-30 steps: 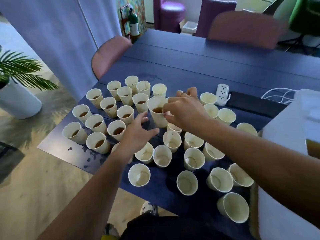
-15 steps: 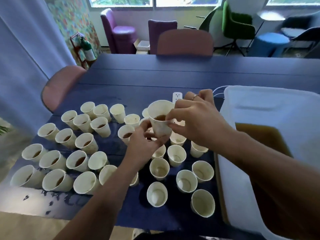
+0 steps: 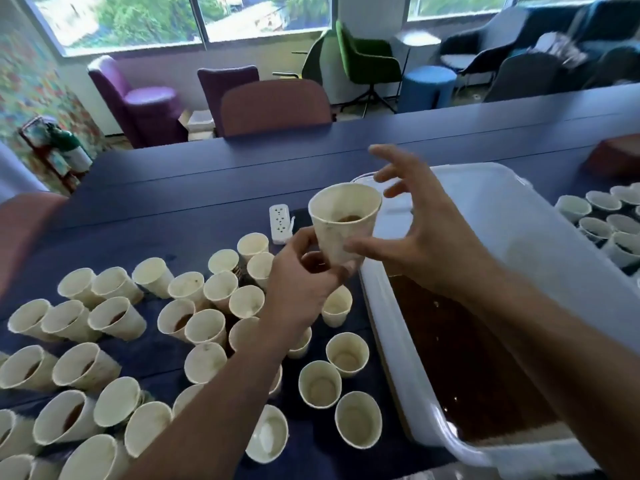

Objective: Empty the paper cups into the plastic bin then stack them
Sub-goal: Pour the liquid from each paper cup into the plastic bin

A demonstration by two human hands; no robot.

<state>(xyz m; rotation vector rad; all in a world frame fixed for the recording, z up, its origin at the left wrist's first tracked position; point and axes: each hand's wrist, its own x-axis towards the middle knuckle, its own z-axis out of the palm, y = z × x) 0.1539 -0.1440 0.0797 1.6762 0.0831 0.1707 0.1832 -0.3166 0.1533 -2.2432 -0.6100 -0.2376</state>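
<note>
A paper cup (image 3: 343, 225) with brown liquid is gripped near its base by the curled fingers of the left hand (image 3: 304, 289), raised beside the plastic bin (image 3: 512, 237). The right hand (image 3: 419, 230) is spread wide, its thumb touching the cup's side.

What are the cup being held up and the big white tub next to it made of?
The held cup looks like thin matte paper: cream, with a rolled rim and faint stains on its wall. The tub seems to be moulded plastic, whitish and slightly translucent, with a smooth, soft sheen and rounded corners. It holds brown liquid.
</note>
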